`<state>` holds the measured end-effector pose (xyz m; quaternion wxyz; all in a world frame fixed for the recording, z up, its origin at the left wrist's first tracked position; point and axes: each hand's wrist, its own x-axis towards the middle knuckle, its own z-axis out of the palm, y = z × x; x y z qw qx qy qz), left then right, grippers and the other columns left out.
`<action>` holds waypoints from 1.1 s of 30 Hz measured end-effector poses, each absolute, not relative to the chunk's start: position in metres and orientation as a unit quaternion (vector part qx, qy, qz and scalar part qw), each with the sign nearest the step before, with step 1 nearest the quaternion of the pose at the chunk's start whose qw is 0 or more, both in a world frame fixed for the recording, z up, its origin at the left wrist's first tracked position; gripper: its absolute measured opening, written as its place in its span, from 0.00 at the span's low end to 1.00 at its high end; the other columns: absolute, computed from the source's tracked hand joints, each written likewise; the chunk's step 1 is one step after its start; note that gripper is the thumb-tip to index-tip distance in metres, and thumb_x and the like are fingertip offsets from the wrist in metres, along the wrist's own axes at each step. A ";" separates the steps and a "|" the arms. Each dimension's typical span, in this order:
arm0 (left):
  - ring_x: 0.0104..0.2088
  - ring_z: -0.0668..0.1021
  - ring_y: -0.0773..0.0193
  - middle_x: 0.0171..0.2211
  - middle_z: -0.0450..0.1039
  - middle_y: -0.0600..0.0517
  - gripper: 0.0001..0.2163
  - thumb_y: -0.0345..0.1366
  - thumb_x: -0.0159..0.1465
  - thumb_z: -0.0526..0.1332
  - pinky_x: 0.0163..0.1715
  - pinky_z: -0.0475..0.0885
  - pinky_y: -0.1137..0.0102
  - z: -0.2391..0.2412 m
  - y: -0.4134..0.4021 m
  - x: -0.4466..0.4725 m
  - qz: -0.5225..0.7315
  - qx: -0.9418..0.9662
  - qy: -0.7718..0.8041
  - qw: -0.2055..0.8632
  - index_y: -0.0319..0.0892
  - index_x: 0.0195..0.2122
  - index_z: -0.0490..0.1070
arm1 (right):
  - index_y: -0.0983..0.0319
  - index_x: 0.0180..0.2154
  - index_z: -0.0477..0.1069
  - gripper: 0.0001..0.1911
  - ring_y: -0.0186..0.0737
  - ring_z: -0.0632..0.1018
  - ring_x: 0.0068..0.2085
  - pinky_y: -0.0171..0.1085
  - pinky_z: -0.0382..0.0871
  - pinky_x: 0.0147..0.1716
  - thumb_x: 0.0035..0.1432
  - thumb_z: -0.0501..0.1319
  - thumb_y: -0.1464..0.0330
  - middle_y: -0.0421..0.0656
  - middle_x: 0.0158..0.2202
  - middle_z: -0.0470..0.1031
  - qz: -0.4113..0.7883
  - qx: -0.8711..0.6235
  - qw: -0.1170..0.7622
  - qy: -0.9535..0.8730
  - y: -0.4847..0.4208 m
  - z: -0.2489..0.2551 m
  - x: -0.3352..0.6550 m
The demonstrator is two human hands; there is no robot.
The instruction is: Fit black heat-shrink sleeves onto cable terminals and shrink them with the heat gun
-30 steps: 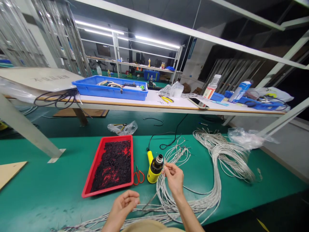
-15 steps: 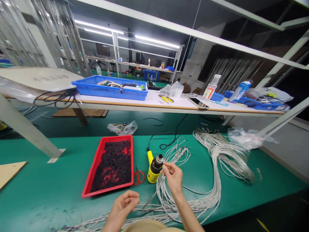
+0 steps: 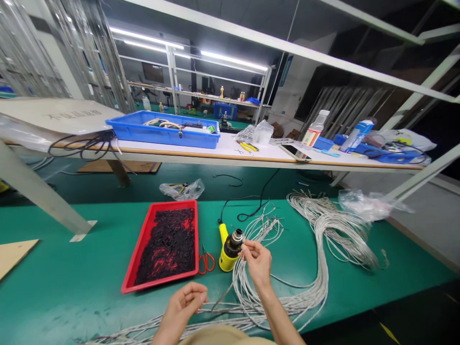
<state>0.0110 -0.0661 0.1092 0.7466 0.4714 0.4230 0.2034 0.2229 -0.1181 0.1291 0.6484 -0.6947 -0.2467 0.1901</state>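
My right hand [image 3: 258, 263] pinches a thin grey-white cable [image 3: 229, 289] between thumb and fingertips, right beside the metal nozzle of a yellow and black heat gun [image 3: 228, 258]. The heat gun stands on the green table with its nozzle up. My left hand [image 3: 187, 303] is lower and to the left, its fingers curled and the thumb against the index finger. Anything in that pinch is too small to make out. Under and around my hands runs a long bundle of white cables [image 3: 319, 268].
Left of the heat gun are red-handled scissors [image 3: 206, 261] and a red tray [image 3: 197, 235] of short black pieces. Behind it a black cord [image 3: 247, 216] trails. A shelf [image 3: 215, 152] crosses above the table, holding a blue tray [image 3: 165, 136], a bottle [image 3: 316, 129] and a phone [image 3: 294, 153].
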 end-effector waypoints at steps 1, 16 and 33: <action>0.24 0.72 0.66 0.23 0.76 0.51 0.22 0.54 0.42 0.69 0.26 0.63 0.73 0.109 -0.066 0.011 0.203 0.471 0.424 0.746 0.40 0.29 0.74 | 0.66 0.33 0.74 0.13 0.44 0.80 0.25 0.34 0.73 0.23 0.49 0.65 0.62 0.47 0.27 0.79 0.189 -0.696 0.647 -0.246 -0.118 0.129 0.223; 0.23 0.72 0.65 0.23 0.76 0.51 0.21 0.53 0.42 0.69 0.26 0.65 0.71 0.116 -0.066 0.012 0.196 0.479 0.427 0.741 0.41 0.29 0.74 | 0.66 0.34 0.74 0.16 0.44 0.80 0.25 0.35 0.73 0.23 0.49 0.66 0.60 0.48 0.27 0.79 0.194 -0.687 0.657 -0.241 -0.124 0.130 0.223; 0.22 0.70 0.67 0.22 0.75 0.52 0.21 0.52 0.42 0.70 0.25 0.63 0.72 0.113 -0.068 0.015 0.197 0.468 0.416 0.754 0.40 0.29 0.74 | 0.66 0.32 0.74 0.18 0.43 0.79 0.24 0.35 0.73 0.22 0.46 0.68 0.57 0.47 0.25 0.78 0.186 -0.697 0.657 -0.219 -0.135 0.132 0.226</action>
